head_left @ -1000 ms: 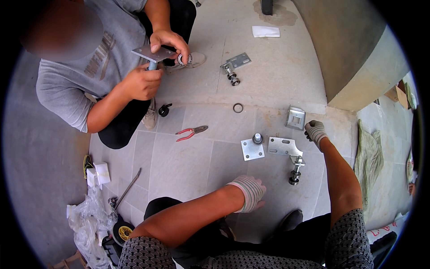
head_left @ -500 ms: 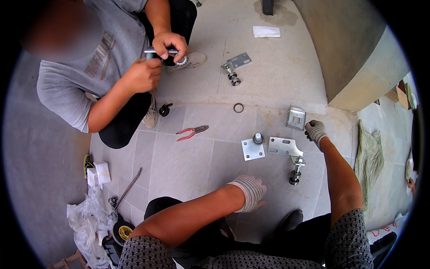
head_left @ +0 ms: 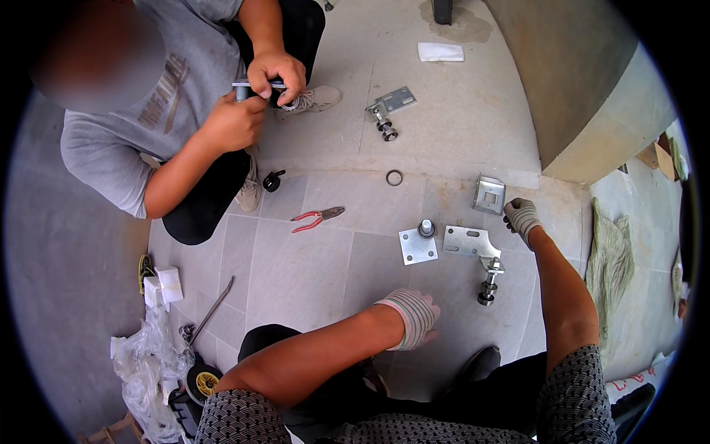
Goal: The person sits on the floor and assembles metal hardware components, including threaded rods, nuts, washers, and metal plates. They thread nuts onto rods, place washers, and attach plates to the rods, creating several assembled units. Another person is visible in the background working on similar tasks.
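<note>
My left hand (head_left: 411, 320), in a striped fingerless glove, hovers over the tiles at the lower middle with its fingers loosely apart and nothing seen in them. My right hand (head_left: 522, 217), gloved alike, has its fingers curled beside a U-shaped metal bracket (head_left: 489, 195); whatever they may hold is hidden. Left of that hand lies a slotted angled plate (head_left: 464, 240) with a bolt and rollers (head_left: 487, 287) at its lower end. Beside it is a square plate (head_left: 418, 248) carrying an upright stud (head_left: 426, 227).
A co-worker's hands (head_left: 255, 103) grip a metal plate at the upper left. Red-handled pliers (head_left: 318, 219), a dark ring (head_left: 394, 177), a black clamp-like part (head_left: 274, 180) and another roller bracket (head_left: 396, 100) lie about. A wall corner (head_left: 592, 111) stands at the upper right; plastic wrap (head_left: 148, 355) lies lower left.
Neither of my hands has visibly moved, and the metal parts on the floor lie as before. The co-worker's hands and head have shifted slightly.
</note>
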A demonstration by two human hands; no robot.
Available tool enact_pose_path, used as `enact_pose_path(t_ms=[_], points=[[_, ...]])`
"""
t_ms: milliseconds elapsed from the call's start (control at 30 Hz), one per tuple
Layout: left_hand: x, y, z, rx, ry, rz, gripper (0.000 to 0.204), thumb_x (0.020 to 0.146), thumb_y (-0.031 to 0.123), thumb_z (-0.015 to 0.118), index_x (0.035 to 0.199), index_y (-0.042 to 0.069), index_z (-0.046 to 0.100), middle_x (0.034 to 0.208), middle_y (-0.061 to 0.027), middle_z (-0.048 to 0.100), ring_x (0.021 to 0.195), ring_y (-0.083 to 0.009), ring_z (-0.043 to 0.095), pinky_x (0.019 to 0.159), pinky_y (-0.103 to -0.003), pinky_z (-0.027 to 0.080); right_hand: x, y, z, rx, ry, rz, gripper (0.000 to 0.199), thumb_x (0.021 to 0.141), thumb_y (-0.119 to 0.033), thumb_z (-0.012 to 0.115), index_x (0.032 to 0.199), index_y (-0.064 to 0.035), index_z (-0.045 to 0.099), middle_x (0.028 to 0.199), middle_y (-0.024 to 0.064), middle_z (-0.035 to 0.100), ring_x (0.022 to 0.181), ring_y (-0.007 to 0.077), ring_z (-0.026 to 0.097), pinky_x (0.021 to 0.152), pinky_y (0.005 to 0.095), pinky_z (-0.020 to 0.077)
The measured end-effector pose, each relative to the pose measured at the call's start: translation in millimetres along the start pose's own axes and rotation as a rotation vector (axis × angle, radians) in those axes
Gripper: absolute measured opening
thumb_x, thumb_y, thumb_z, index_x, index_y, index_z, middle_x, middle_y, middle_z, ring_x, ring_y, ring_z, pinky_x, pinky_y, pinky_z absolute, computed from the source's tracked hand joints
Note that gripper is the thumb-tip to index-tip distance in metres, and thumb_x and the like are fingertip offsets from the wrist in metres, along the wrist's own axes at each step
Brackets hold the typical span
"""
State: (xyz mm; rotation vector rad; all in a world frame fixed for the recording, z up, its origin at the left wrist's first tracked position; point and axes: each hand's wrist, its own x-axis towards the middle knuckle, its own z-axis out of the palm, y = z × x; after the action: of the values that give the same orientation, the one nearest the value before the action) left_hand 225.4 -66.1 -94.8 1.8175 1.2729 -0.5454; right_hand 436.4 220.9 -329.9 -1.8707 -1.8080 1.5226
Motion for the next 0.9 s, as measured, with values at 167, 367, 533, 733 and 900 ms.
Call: enact_pose_path(t_ms=[167, 367, 533, 733, 900], points=[[2.3, -1.4, 3.3, 0.019, 0.008, 0.002, 0.048, 0.102, 0.045, 0.056, 0.11, 0.001, 0.073, 0.11, -0.02, 0.072, 0.105, -0.0379, 0.07, 0.094, -0.047, 0.056, -0.5, -2.2, 0.6, 0.004, 0.002, 0.012, 0.031, 0.101, -0.029, 0.055, 0.105, -0.0018, 0.07, 0.072, 0.0079, 0.069, 0.053, 0.0165, 0.062, 0.048, 0.0335, 0.0491], [3.9, -2.3, 5.7, 0.022, 0.01, -0.001, 0.047, 0.101, 0.046, 0.056, 0.11, 0.002, 0.073, 0.11, -0.0198, 0.072, 0.104, -0.0379, 0.07, 0.094, -0.048, 0.055, -1.4, -2.6, 0.1, 0.017, -0.001, 0.017, 0.03, 0.1, -0.028, 0.056, 0.105, -0.0015, 0.07, 0.072, 0.0079, 0.069, 0.053, 0.0166, 0.062, 0.048, 0.0334, 0.0491], [2.6, -1.5, 4.6, 0.018, 0.025, -0.002, 0.048, 0.101, 0.046, 0.057, 0.11, 0.002, 0.073, 0.111, -0.0195, 0.072, 0.104, -0.0382, 0.071, 0.094, -0.047, 0.056, -4.1, -5.6, -1.1, 0.005, 0.008, 0.017, 0.03, 0.1, -0.028, 0.055, 0.104, -0.0013, 0.07, 0.072, 0.0078, 0.069, 0.053, 0.0164, 0.061, 0.048, 0.0333, 0.0486], [0.4, 0.3, -3.9, 0.002, -0.035, -0.009, 0.048, 0.101, 0.045, 0.057, 0.11, 0.0, 0.073, 0.112, -0.0198, 0.073, 0.106, -0.0388, 0.07, 0.093, -0.048, 0.057, -10.5, -10.6, -4.0, 0.031, 0.01, 0.002, 0.029, 0.1, -0.026, 0.056, 0.101, -0.0009, 0.07, 0.072, 0.0084, 0.069, 0.054, 0.0166, 0.061, 0.049, 0.0334, 0.0492], [2.2, -1.1, 0.5, -0.012, -0.037, -0.015, 0.049, 0.101, 0.045, 0.057, 0.11, 0.0, 0.073, 0.111, -0.0204, 0.072, 0.105, -0.0388, 0.07, 0.093, -0.047, 0.057, -13.2, -12.0, -5.4, 0.022, 0.002, 0.015, 0.029, 0.099, -0.026, 0.056, 0.103, -0.0012, 0.07, 0.073, 0.008, 0.069, 0.055, 0.0166, 0.062, 0.051, 0.0337, 0.0503]])
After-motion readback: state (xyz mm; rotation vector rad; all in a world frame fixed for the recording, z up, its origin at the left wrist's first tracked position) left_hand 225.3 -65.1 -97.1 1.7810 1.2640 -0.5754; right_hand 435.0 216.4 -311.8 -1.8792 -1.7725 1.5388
